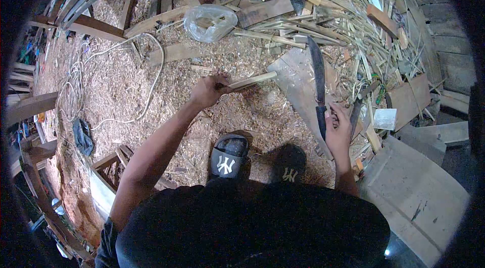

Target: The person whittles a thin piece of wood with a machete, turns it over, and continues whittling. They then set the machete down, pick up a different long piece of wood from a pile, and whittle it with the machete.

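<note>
My left hand (208, 92) is closed around one end of a thin pale wooden stick (255, 80), which points right over the chip-strewn floor. Its far tip overlaps the corner of a flat grey board (298, 78) in this view. On the right, my right hand (338, 125) is at the black handle of a machete (317, 66), fingers loosely curled beside it and the handle against the thumb side. The long dark blade points away from me, over the board.
Wood shavings (187, 83) cover the floor. A clear plastic bag (209, 23) lies ahead, with a pale cable (162, 61) at left. Split sticks (323, 28) and offcuts pile up at upper right. My feet are in black slides (230, 157). A large panel (414, 192) leans at lower right.
</note>
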### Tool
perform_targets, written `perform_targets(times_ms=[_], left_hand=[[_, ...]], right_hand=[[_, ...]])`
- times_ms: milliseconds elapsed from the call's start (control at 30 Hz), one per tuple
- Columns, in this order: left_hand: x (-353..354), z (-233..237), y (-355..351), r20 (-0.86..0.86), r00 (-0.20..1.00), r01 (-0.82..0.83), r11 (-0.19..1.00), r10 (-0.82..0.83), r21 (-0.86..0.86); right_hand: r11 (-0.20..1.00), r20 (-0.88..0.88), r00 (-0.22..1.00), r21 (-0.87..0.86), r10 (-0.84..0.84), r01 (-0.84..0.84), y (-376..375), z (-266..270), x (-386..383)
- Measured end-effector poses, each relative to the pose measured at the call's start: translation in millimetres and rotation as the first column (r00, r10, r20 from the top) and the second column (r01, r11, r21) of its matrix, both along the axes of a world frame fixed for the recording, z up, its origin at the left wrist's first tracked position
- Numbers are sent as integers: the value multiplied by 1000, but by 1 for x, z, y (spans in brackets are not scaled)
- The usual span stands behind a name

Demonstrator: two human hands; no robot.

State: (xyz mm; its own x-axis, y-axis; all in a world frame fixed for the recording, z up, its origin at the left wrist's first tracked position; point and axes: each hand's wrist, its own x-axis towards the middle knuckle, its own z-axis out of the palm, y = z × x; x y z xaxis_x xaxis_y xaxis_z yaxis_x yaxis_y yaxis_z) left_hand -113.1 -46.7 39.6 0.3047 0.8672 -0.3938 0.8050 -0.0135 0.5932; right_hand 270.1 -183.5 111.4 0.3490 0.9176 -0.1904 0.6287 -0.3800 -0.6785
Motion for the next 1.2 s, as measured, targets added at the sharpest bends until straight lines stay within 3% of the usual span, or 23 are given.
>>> perform_targets(times_ms=[133,200,433,633,733,833,933,1000,1100,1133,1200], left_hand=[[-3,-4,1,26,1000,12,995,-10,-96],[-7,-16,-1,85,995,36,997,-42,75],[-3,-5,1,50,997,62,997,-64,39],[-4,-11,0,40,995,89,990,-94,111],[-1,-6,-1,36,998,43,998,-45,38],[2,2,1,-8,998,59,998,-59,-7],[9,9,-3,-27,997,72,997,-73,-31],[13,9,-8,-63,995,87,992,-81,86],[18,8,-10,-52,995,94,989,-89,113],[19,9,-11,-48,995,92,989,-87,118],[19,11,-10,18,992,118,984,-122,132]], right_hand=[[1000,-50,999,7,13,-12,-5,-4,-1],[999,-23,999,3,48,-48,-6,-3,-2],[997,-17,999,76,35,-33,-4,-5,-5],[998,-45,998,45,41,-39,-3,-6,-4],[998,-46,998,40,40,-38,-4,-10,-2],[996,4,998,73,58,-58,-3,-8,-5],[999,24,999,-42,25,-24,-2,-12,-7],[987,243,962,69,121,-142,-2,-28,-6],[994,356,928,-20,109,-109,7,-34,-13],[997,254,965,-65,62,-47,11,-32,-17],[995,240,967,-69,88,-74,16,-33,-14]])
